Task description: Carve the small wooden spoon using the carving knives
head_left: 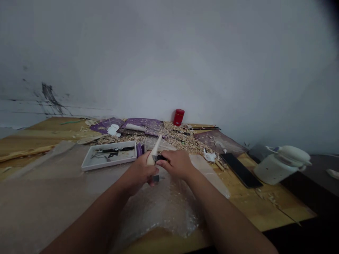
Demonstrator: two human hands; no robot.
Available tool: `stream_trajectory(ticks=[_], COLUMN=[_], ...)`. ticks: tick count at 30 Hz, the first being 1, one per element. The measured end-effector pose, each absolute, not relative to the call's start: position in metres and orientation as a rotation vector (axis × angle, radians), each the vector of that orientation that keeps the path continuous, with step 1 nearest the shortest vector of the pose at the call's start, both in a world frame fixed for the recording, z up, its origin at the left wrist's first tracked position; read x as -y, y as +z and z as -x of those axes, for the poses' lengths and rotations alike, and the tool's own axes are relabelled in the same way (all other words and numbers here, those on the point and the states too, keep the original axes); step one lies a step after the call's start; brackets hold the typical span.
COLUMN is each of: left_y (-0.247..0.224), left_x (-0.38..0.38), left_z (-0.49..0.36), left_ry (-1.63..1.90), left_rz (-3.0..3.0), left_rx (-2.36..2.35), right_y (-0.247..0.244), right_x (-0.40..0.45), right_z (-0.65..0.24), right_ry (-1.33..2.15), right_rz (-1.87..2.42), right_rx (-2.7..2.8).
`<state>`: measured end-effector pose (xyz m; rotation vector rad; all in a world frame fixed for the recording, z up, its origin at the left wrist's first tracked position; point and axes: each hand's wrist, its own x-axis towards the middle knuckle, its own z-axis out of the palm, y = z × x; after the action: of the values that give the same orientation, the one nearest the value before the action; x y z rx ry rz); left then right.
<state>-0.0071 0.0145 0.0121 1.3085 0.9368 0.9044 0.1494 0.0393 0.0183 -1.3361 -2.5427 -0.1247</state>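
Left hand point(137, 173): fingers wrapped round pale wood piece point(156, 146), grip closed on its lower part, narrow end sticking up at a tilt.
Right hand point(178, 164): fingers and thumb pinching dark handle of what looks like a knife point(160, 158); metal part at the wood, just beside L fingers.
Wood piece: held up over plastic sheet point(53, 190), between the hands, nothing under it for support AFAICT.
Dark block point(156, 178): just below L fingers, held or only near (can't tell, too dim).
Slip risk: main one IMO. Edge could skid off the wood into L fingers or thumb; cause = hands v. close, too much push, or wood turning in the L grip.
Split risk: narrow end looks thin, could snap or lose too big a chip if the edge digs in along the grain.
Sheet: wrinkled, lies over counter point(251, 208) under the forearms; an elbow drag could bunch it and shift tray point(108, 164).
Tray: white, shallow, dark slim tools inside, left of the hands; a nudge could rattle them about.
Shavings point(182, 141): heaped beyond the hands, round the base of red can point(178, 117); a small part dropped there would be hard to find.
Phone point(242, 171): flat, right side, near lidded jar point(275, 169); wide R elbow swing could knock either.
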Motion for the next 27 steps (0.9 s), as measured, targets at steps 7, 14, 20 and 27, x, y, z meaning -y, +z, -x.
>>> stream_trajectory(ticks=[7,14,20,27], left_y=[0.013,0.012,0.014,0.013], left_x=[-0.011,-0.011,-0.005,-0.011], left_z=[0.002,0.003,0.003,0.005], left_ry=[0.833,0.817,0.786,0.856], left_rz=[-1.219,-1.124,-1.151,-1.123], left_rx=[-0.956,-0.877,-0.851,-0.882], right_y=[0.021,0.016,0.025,0.018], right_x=[-0.051,-0.058,-0.077,-0.067], right_z=[-0.163,-0.163,-0.205,-0.186], right_ry=[-0.254,-0.264,-0.079,-0.063], right_rz=[1.624,1.726,2.036,1.815], right_rx=[2.328,2.212,1.764,1.951])
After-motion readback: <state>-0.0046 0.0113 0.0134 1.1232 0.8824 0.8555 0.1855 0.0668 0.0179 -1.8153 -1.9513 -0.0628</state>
